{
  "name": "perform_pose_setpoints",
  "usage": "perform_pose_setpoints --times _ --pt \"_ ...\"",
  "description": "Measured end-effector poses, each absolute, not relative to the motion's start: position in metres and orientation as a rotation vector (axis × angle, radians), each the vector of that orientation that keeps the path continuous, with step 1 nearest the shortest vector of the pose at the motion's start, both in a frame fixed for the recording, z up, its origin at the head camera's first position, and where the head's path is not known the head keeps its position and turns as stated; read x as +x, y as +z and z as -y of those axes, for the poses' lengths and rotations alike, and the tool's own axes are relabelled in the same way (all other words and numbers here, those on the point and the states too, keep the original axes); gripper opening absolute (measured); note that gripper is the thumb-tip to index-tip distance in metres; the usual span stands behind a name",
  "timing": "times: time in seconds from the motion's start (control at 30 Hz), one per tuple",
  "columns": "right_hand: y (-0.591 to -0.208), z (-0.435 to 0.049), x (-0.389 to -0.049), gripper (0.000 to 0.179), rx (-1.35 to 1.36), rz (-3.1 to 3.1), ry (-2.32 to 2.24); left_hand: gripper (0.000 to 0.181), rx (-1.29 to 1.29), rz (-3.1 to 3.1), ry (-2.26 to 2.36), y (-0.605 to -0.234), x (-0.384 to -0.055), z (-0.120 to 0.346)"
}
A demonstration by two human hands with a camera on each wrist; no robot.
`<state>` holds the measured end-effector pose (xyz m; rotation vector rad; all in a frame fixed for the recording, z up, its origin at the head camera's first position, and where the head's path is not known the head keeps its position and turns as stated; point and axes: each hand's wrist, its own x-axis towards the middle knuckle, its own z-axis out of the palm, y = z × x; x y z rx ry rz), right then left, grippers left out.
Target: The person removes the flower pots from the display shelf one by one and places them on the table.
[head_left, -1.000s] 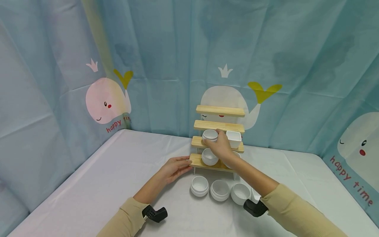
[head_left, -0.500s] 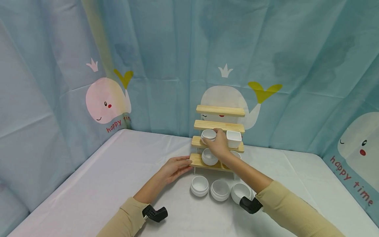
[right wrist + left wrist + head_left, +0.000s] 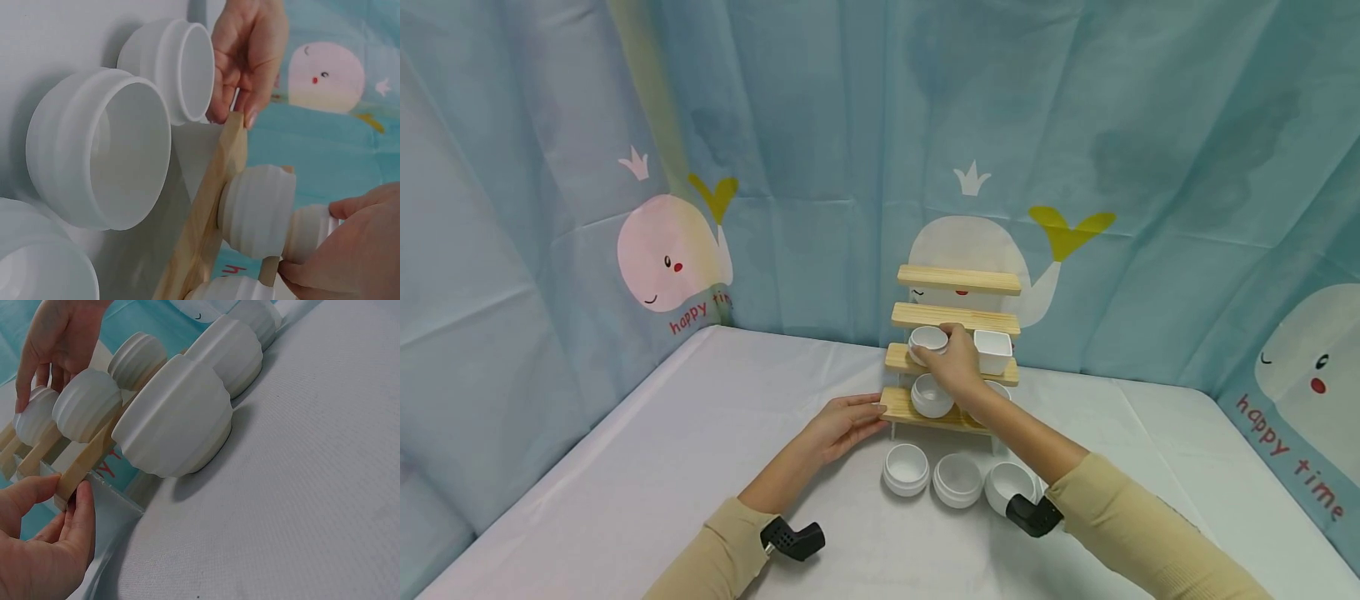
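Observation:
My right hand [image 3: 953,365] pinches a round white bowl [image 3: 928,340] between thumb and fingers, on the left part of the second wooden shelf from the bottom. In the right wrist view, that bowl [image 3: 306,231] is partly hidden by the hand. My left hand [image 3: 842,428] pinches the left end of the lowest shelf [image 3: 895,404] of the tiered stand; in the left wrist view, thumb and fingers lie on either side of the board end [image 3: 72,484]. A square white bowl [image 3: 992,352] sits right of my right hand. Another round bowl [image 3: 931,397] stands on the lowest shelf, with one partly hidden beside it.
In front of the stand, several round white bowls [image 3: 958,482] stand in a row on the white tablecloth [image 3: 737,367]. The two upper shelves [image 3: 957,318] rise behind my right hand. A blue curtain [image 3: 820,167] with whale prints hangs behind and at the sides.
My right hand has shifted slightly left along the second shelf, with the pinched bowl moving left too. My left hand has stayed at the end of the lowest shelf.

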<state>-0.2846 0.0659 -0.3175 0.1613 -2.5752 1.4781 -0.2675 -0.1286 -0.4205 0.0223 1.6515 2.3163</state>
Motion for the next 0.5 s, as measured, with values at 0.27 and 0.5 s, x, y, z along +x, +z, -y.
perform_pose_setpoints --times 0.27,0.5 --pt "-0.3146 -0.0661 -0.2855 0.063 0.126 2.582 1.515 0.05 0.008 -1.653 2.317 -0.4204 -0.267 0.1295" --pt "-0.3119 -0.066 -0.2844 0.064 0.112 2.573 1.548 0.051 0.021 -1.649 2.319 -0.4208 -0.2667 0.1296"
